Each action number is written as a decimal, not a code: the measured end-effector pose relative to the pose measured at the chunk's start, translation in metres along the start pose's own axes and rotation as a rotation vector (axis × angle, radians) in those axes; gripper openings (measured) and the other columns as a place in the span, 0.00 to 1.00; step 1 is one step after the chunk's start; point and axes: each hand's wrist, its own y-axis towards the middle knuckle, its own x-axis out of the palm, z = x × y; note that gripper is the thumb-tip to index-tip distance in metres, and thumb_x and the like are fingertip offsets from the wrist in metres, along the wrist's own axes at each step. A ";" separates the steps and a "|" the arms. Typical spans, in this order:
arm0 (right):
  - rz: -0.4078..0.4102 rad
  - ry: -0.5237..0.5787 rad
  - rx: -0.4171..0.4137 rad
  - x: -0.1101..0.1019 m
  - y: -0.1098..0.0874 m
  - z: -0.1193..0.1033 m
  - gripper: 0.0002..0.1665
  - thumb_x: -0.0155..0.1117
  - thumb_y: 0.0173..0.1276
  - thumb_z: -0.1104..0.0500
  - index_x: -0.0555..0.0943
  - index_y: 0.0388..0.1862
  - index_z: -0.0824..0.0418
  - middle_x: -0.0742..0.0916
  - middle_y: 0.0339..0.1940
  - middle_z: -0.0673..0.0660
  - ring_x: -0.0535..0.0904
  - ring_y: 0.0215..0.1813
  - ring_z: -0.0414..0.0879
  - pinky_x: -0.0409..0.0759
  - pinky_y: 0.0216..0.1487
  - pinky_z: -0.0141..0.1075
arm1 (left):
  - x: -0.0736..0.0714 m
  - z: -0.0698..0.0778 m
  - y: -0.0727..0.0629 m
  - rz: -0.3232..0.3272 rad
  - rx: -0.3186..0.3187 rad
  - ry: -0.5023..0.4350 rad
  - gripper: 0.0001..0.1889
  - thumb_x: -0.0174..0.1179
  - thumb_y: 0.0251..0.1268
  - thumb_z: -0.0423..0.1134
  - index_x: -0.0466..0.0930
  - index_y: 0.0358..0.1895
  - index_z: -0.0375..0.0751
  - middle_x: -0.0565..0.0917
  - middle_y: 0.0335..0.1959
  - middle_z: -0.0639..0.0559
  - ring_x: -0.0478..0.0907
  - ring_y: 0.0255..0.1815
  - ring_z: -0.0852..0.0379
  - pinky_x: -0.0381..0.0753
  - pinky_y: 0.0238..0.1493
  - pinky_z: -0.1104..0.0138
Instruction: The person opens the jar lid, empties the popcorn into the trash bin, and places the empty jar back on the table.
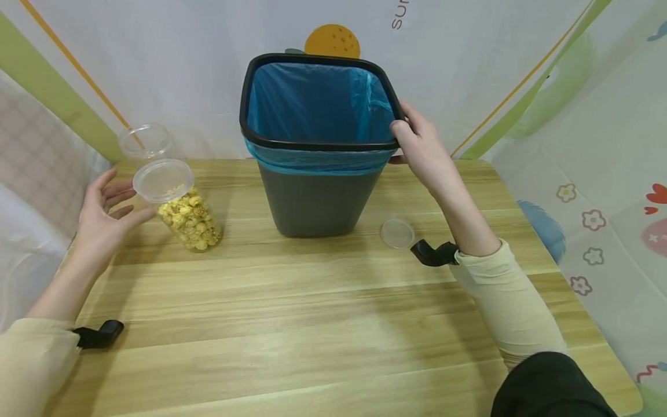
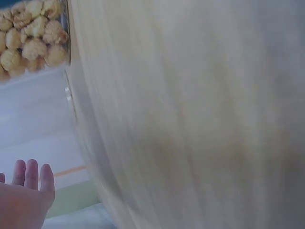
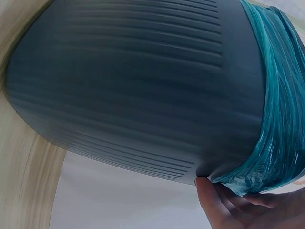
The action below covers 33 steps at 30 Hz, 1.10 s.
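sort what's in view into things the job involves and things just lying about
Seemingly in the job:
dark bin with blue liner, gripped by the right hand
popcorn jar, beside the left hand

Probably lying about:
clear disc, right of the bin
clear container, behind the popcorn jar

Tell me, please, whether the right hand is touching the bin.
Touching: the head view shows the right hand gripping the bin by its black rim.
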 end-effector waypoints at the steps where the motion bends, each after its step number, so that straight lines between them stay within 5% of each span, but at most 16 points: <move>1: -0.001 0.004 -0.003 0.000 0.000 0.000 0.34 0.37 0.79 0.47 0.58 0.83 0.39 0.71 0.80 0.52 0.75 0.72 0.50 0.80 0.67 0.56 | 0.000 0.001 -0.003 0.014 0.007 -0.034 0.48 0.66 0.68 0.31 0.45 0.82 0.55 0.69 0.60 0.76 0.68 0.62 0.73 0.70 0.59 0.84; 6: -0.004 0.010 -0.007 0.000 -0.001 0.000 0.34 0.37 0.78 0.47 0.58 0.83 0.40 0.71 0.80 0.53 0.75 0.72 0.50 0.80 0.67 0.56 | 0.003 0.006 -0.018 0.056 0.048 -0.250 0.35 0.63 0.67 0.25 0.59 0.70 0.54 0.74 0.53 0.64 0.73 0.53 0.71 0.73 0.51 0.87; 11: -0.001 0.002 -0.004 0.000 0.000 0.000 0.34 0.37 0.78 0.47 0.58 0.83 0.39 0.72 0.79 0.53 0.76 0.71 0.49 0.81 0.66 0.55 | 0.011 0.011 -0.030 -0.007 0.093 -0.390 0.33 0.54 0.67 0.17 0.60 0.68 0.52 0.74 0.54 0.59 0.74 0.54 0.68 0.75 0.50 0.87; 15: 0.001 0.002 -0.002 0.000 0.000 0.000 0.34 0.37 0.78 0.48 0.58 0.83 0.40 0.72 0.79 0.53 0.76 0.71 0.50 0.82 0.66 0.54 | 0.016 0.013 -0.034 -0.090 0.109 -0.324 0.37 0.49 0.66 0.16 0.58 0.72 0.52 0.70 0.59 0.63 0.70 0.58 0.70 0.72 0.54 0.86; 22: 0.015 -0.013 0.010 0.000 0.000 -0.001 0.34 0.37 0.78 0.47 0.58 0.83 0.39 0.72 0.79 0.53 0.76 0.71 0.48 0.83 0.65 0.53 | 0.026 0.014 -0.036 -0.184 0.106 -0.251 0.47 0.57 0.63 0.17 0.49 0.81 0.52 0.67 0.61 0.65 0.66 0.63 0.70 0.69 0.60 0.83; 33: 0.038 0.020 -0.009 0.002 -0.001 0.002 0.34 0.41 0.80 0.42 0.61 0.82 0.43 0.76 0.75 0.56 0.79 0.67 0.49 0.82 0.66 0.54 | 0.043 0.019 -0.035 -0.209 -0.017 -0.070 0.49 0.69 0.65 0.32 0.47 0.81 0.61 0.64 0.70 0.68 0.63 0.70 0.64 0.68 0.61 0.84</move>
